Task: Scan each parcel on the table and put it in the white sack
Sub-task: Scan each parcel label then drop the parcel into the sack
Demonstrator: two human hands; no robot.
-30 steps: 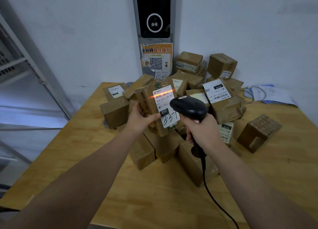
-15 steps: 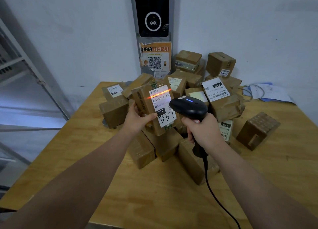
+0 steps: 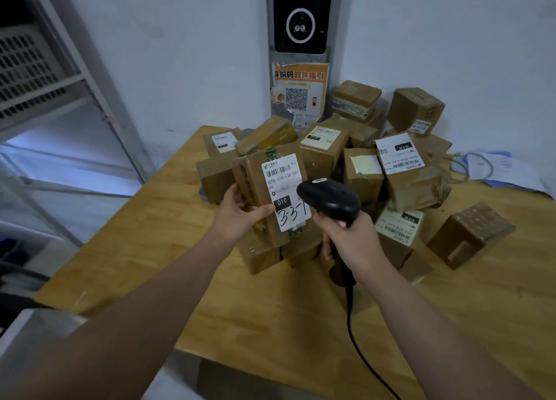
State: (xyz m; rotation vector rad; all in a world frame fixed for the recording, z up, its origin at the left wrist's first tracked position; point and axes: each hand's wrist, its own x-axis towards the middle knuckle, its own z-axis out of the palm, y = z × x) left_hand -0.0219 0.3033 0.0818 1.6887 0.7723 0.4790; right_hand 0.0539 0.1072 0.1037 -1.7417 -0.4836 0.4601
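Now the left hand holds the labelled parcel upright above the bench, fingers curled round its left edge. Just right of it the right hand grips the scanner, nose at the label; the left hand looks placed to carry the parcel off.

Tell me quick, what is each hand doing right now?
Left hand: holding the labelled parcel up off the pile.
Right hand: gripping the black scanner by its handle.
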